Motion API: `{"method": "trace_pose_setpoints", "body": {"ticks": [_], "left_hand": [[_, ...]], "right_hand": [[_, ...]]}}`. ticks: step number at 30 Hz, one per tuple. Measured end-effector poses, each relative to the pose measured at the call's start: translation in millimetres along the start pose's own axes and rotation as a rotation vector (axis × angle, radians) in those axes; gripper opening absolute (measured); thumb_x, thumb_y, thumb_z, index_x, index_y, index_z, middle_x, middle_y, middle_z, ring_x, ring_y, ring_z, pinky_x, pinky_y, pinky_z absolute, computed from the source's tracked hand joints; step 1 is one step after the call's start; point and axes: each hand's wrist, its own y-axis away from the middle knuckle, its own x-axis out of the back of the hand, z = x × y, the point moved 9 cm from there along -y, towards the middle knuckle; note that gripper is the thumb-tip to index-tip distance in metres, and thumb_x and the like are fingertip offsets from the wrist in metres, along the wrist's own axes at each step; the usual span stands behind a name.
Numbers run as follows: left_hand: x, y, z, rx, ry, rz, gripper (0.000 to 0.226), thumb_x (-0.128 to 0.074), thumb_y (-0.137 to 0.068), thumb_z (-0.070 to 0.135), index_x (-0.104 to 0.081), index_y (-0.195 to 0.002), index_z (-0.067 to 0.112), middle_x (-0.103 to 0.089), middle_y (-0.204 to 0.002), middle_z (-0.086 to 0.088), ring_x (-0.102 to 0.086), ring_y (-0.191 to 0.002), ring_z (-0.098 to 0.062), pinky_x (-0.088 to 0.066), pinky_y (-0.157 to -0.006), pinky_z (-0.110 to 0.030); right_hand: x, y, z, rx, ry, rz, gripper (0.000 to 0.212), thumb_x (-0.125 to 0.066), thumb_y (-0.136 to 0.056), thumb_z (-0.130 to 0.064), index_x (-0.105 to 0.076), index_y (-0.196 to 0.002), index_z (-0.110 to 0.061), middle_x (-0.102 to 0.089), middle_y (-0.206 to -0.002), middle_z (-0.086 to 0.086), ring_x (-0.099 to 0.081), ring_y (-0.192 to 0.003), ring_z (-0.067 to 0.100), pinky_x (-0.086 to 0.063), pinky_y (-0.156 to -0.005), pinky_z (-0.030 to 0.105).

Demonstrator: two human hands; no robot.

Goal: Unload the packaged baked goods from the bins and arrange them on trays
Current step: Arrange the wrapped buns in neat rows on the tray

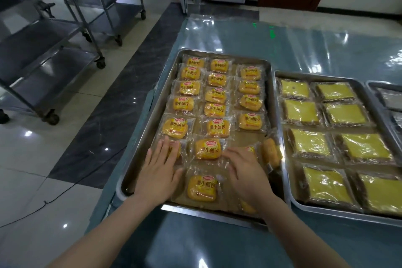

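A steel tray (139, 143) on the table holds several clear packets of small orange bread in three columns. My left hand (158, 172) lies flat, fingers straight, on a packet (175, 148) in the tray's near left corner. My right hand (243, 169) rests with relaxed fingers over a packet (250, 149) in the near right part, beside the packet (207, 149) in the middle column. One packet (270, 153) stands on edge against the tray's right wall. Another packet (202, 188) lies between my wrists.
To the right stands a second steel tray (287, 183) with several wrapped yellow cake slices, and a third tray's edge (369, 85) shows at far right. The table (282, 39) is covered in clear plastic. Wheeled steel racks (65, 28) stand on the floor at left.
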Motion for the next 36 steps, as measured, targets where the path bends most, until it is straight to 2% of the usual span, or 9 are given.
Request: {"method": "trace_pose_setpoints", "body": {"ticks": [2, 6, 10, 16, 22, 24, 27, 32, 36], "left_hand": [[4, -13, 16, -0.033, 0.036, 0.002, 0.070, -0.015, -0.089, 0.058, 0.024, -0.141, 0.036, 0.028, -0.152, 0.002, 0.038, -0.132, -0.009, 0.020, -0.107, -0.031], [8, -49, 58, -0.098, 0.066, -0.001, 0.073, -0.023, -0.088, 0.060, 0.022, -0.141, 0.038, 0.029, -0.151, 0.003, 0.031, -0.136, -0.014, 0.017, -0.109, -0.034], [1, -88, 94, -0.152, 0.061, -0.061, 0.076, -0.031, -0.092, 0.059, 0.021, -0.142, 0.036, 0.032, -0.149, 0.000, 0.028, -0.137, -0.019, 0.015, -0.109, -0.038], [-16, -131, 107, -0.213, -0.020, -0.216, 0.070, -0.025, -0.094, 0.059, 0.016, -0.145, 0.036, 0.026, -0.153, 0.003, 0.023, -0.140, -0.023, 0.008, -0.114, -0.050], [-23, -113, 90, -0.272, -0.020, -0.149, 0.065, -0.021, -0.092, 0.062, 0.004, -0.148, 0.038, 0.020, -0.154, 0.007, 0.023, -0.138, -0.015, 0.016, -0.108, -0.040], [-25, -108, 88, -0.283, -0.031, -0.150, 0.065, -0.019, -0.092, 0.062, 0.007, -0.147, 0.038, 0.022, -0.153, 0.008, 0.025, -0.138, -0.015, 0.017, -0.109, -0.039], [-22, -109, 89, -0.292, -0.034, -0.144, 0.065, -0.018, -0.094, 0.060, 0.011, -0.147, 0.037, 0.025, -0.151, 0.006, 0.023, -0.140, -0.018, 0.016, -0.111, -0.038], [-17, -113, 92, -0.266, -0.010, -0.093, 0.066, -0.015, -0.094, 0.059, 0.017, -0.145, 0.033, 0.026, -0.150, 0.004, 0.024, -0.139, -0.016, 0.018, -0.110, -0.034], [-10, -128, 88, -0.222, 0.027, -0.054, 0.061, -0.019, -0.097, 0.044, 0.022, -0.141, 0.033, 0.027, -0.152, 0.004, 0.030, -0.136, -0.012, 0.018, -0.110, -0.034]], "right_hand": [[11, -7, 18, -0.058, 0.110, 0.023, 0.051, -0.051, -0.091, -0.010, -0.046, -0.138, -0.025, -0.039, -0.148, 0.002, -0.027, -0.139, 0.021, -0.024, -0.114, 0.037], [-5, -7, 49, -0.196, 0.303, -0.151, 0.053, -0.031, -0.102, -0.027, -0.014, -0.152, -0.021, -0.007, -0.160, 0.012, 0.000, -0.147, 0.027, -0.007, -0.117, 0.038], [-6, -7, 54, -0.306, 0.438, -0.170, 0.057, -0.023, -0.102, -0.026, 0.000, -0.151, -0.006, 0.007, -0.156, 0.026, 0.008, -0.144, 0.039, -0.007, -0.117, 0.043], [0, -26, 50, -0.316, 0.590, -0.183, 0.061, -0.027, -0.100, -0.027, -0.003, -0.148, 0.002, 0.003, -0.157, 0.021, -0.011, -0.140, 0.037, -0.024, -0.109, 0.046], [12, -53, 54, -0.263, 0.568, -0.118, 0.056, -0.026, -0.100, -0.021, -0.009, -0.148, 0.000, -0.017, -0.153, 0.018, -0.026, -0.133, 0.032, -0.032, -0.103, 0.040], [7, -55, 55, -0.254, 0.528, -0.133, 0.057, -0.025, -0.100, -0.024, -0.005, -0.150, -0.003, -0.007, -0.157, 0.016, -0.010, -0.142, 0.033, -0.022, -0.111, 0.043], [9, -63, 54, -0.244, 0.480, -0.063, 0.062, -0.018, -0.098, -0.028, 0.009, -0.150, -0.010, 0.018, -0.158, 0.009, 0.023, -0.142, 0.029, 0.008, -0.114, 0.045], [11, -97, 57, -0.298, 0.318, 0.023, 0.063, -0.021, -0.099, -0.031, 0.010, -0.151, -0.012, 0.021, -0.157, 0.009, 0.023, -0.142, 0.028, 0.013, -0.113, 0.042], [-4, -101, 78, -0.389, 0.301, -0.012, 0.064, -0.023, -0.100, -0.037, 0.010, -0.151, -0.017, 0.022, -0.157, 0.008, 0.022, -0.143, 0.029, 0.010, -0.114, 0.049]]}}
